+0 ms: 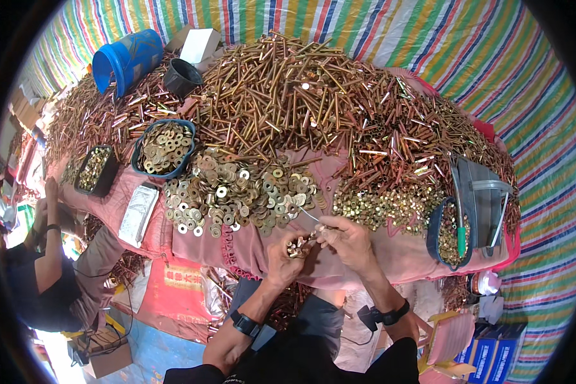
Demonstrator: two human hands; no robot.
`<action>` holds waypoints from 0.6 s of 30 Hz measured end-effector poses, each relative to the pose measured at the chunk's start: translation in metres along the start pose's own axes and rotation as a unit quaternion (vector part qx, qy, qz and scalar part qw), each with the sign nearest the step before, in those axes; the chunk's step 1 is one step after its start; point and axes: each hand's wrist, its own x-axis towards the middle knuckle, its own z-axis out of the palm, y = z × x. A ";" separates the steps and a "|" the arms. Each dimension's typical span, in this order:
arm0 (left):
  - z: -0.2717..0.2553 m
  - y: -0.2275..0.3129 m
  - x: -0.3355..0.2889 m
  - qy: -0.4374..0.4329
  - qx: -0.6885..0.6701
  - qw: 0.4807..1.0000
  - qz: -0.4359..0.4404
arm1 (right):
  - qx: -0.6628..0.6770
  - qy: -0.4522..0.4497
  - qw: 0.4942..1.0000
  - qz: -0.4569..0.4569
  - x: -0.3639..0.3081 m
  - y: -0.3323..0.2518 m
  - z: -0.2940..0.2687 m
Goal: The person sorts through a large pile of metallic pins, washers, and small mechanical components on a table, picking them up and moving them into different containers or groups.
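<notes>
Metal pieces [297, 247], short and coppery, lay bunched in the left hand [280, 264], whose fingers I saw curled around them just above the near edge of the pink cloth [201, 253]. The right hand [351, 243] was right beside that bunch, its fingers bent in toward the thumb; from my feed I could not tell whether they gripped anything. A thin pale rod [308, 214] showed just beyond the fingertips, and I could not make out whether it was held or merely lay behind them.

As for progress, I judged that only this one handful was being worked on, with a great deal left. Long rods [275, 96] lay loose in a huge heap at the back, washers [237, 192] were spread in a pile in front of it, and nuts [384, 208] lay scattered to the right. Some parts were already in containers: more washers in the round tub [137, 165], and nuts in both the dark box [105, 184] at left and the oval tub [433, 237] beside the grey scoop [477, 173]. I could pick out no separate finished batch, so I could not say how much was done.
</notes>
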 end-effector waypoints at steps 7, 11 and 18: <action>0.000 0.002 0.001 0.004 0.018 1.000 0.025 | -0.236 -0.003 0.953 -0.189 0.006 -0.003 0.008; -0.003 0.010 0.001 0.005 0.048 0.998 0.029 | -0.238 -0.002 0.954 -0.182 0.005 -0.004 0.010; -0.003 0.018 0.003 -0.007 0.050 0.999 0.002 | -0.144 0.037 0.986 -0.073 -0.001 0.003 0.015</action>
